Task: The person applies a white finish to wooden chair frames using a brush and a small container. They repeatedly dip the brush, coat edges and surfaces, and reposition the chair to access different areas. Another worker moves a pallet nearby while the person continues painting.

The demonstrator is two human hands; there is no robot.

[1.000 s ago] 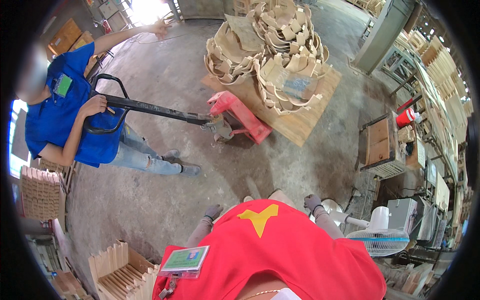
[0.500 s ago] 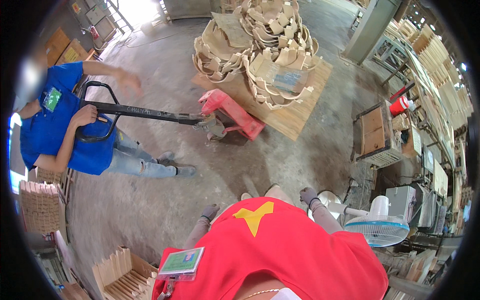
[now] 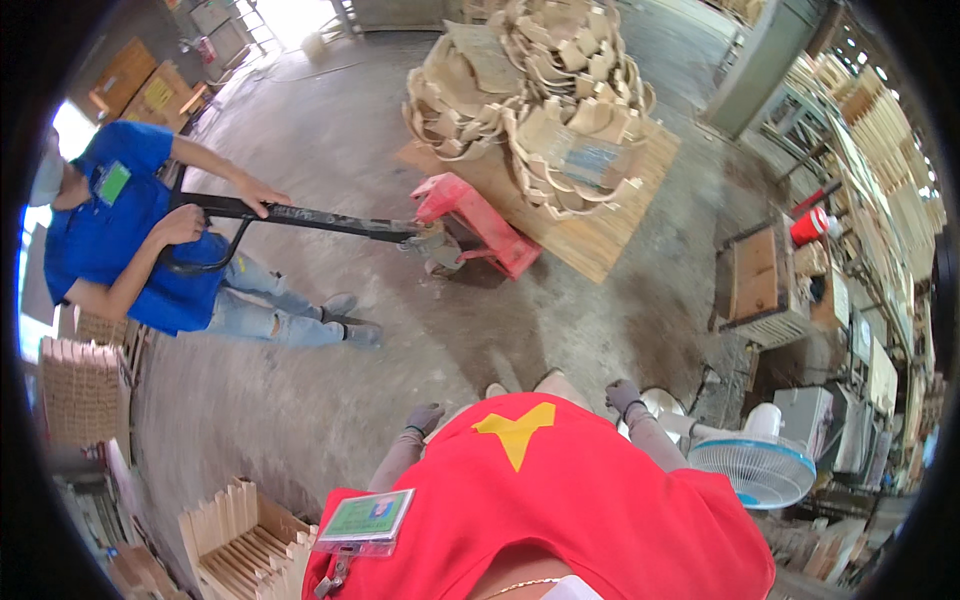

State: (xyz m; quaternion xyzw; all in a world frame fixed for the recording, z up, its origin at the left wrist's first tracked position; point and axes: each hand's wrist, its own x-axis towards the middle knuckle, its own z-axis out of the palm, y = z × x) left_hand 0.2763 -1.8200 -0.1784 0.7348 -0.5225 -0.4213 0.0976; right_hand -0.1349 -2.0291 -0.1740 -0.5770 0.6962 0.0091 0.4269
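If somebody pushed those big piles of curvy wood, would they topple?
The curved wood pieces are probably stiff, since they hold their bent shape. A hard push might make some slide or tumble, because they're stacked unevenly with gaps. A whole pile is likely heavy, as many pieces are heaped together on the flat board.

Left hand [image 3: 426,417], right hand [image 3: 622,396] hang low at sides.

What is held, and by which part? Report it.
Nothing shows in the gloved left hand or right hand. A co-worker's hand is on the black shaft of the pallet jack; whether gripping cannot be told.
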